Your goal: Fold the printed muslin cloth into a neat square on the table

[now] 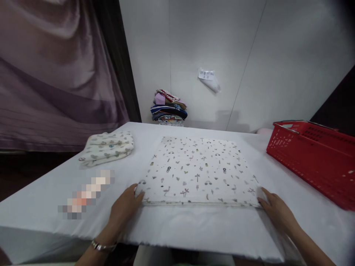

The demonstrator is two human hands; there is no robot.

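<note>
In the middle of the frame, printed cloth: lies flat on the white table (155, 229), roughly rectangular, its near edge showing more than one layer; the print (197, 177) has palm trees, rainbows and long-legged birds on white.
Left hand (125, 206): lower left of centre, at the cloth's near left corner; thumb and forefinger sit narrow there. We could not make out whether fabric is pinched between them or only touched.
Right hand (277, 211): lower right, at the near right corner, thumb and forefinger close together at the edge; the grip is again uncertain to us.
Corner handling: we judge it best to hold both corners level and draw evenly outward, lightly enough that the layers do not slide apart. We would align the near edges before smoothing, working from the centre toward the sides; uneven pull could skew the rectangle.
Patterned bundle (108, 148): left of centre, well apart from the hands.
Red basket (313, 162): right side of the frame, apart from the cloth.
Wall note (206, 75): upper centre, rows of dark characters, too small for us to read.
Pixelated patch (85, 194): lower left; any label there is lost.
Brands: we can read none.
</note>
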